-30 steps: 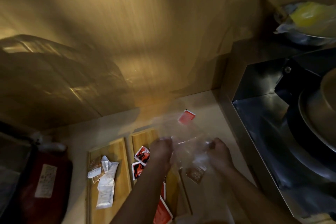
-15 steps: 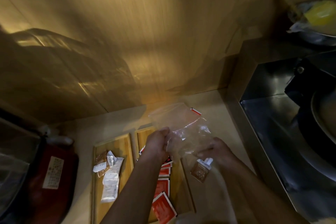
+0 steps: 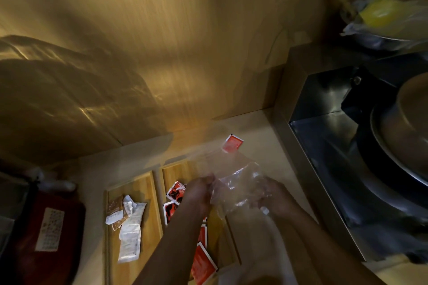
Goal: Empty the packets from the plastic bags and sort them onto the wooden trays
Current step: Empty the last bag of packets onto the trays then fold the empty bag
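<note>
1. The countertop (image 3: 259,136) fills the lower middle of the view, with a wood-grain wall behind it and a steel stove bay (image 3: 324,136) sunk to its right.
2. Two wooden trays lie side by side with their long axes running away from the person. The left tray (image 3: 148,194) holds white and brown packets (image 3: 129,236) in a loose heap, the longest white one pointing roughly along the tray. The right tray (image 3: 178,171) holds red packets (image 3: 201,266), partly hidden under the left forearm.
3. A clear plastic bag (image 3: 234,178) is held in the air above the far end of the right tray, stretched between both hands and crumpled.
4. The left hand (image 3: 199,192) has its fingers closed on the bag's left side; the right hand (image 3: 275,196) grips the right side through the film, its fingers curled.
5. One red packet (image 3: 232,143) sits at the bag's far upper end; whether it lies inside the film I cannot tell.
</note>
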Action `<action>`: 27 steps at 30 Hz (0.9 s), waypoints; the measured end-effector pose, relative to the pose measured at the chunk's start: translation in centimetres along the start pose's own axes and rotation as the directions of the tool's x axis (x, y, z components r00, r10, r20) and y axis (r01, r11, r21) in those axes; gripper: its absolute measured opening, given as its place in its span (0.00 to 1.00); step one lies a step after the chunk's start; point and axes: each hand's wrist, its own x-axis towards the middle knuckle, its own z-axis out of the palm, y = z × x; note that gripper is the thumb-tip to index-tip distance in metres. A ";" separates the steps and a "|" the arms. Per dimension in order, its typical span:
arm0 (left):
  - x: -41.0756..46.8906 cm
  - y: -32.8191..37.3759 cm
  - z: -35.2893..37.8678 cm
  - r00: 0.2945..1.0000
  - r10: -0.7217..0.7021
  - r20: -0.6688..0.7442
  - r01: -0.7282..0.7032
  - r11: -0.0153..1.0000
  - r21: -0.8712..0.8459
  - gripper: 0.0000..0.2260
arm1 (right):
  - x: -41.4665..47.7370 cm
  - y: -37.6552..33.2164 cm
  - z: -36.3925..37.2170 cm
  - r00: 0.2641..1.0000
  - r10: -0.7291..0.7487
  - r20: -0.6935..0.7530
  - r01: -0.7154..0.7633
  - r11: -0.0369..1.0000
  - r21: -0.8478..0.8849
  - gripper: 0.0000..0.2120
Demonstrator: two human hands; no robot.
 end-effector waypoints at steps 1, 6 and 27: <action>0.3 -0.5 -0.2 1.000 0.003 -0.017 -0.003 0.999 0.046 0.10 | -0.2 -0.3 -0.6 0.998 0.021 -0.060 -0.016 0.997 0.074 0.10; 0.7 -2.8 -0.2 0.993 0.115 -0.016 -0.100 0.917 0.387 0.07 | -0.4 -1.6 -3.2 0.957 0.109 -0.270 -0.011 0.940 0.340 0.14; -2.1 -7.5 0.2 0.888 0.435 0.152 -0.365 0.463 0.808 0.10 | -2.0 -2.2 -0.9 0.974 0.080 -0.214 0.051 0.837 0.544 0.06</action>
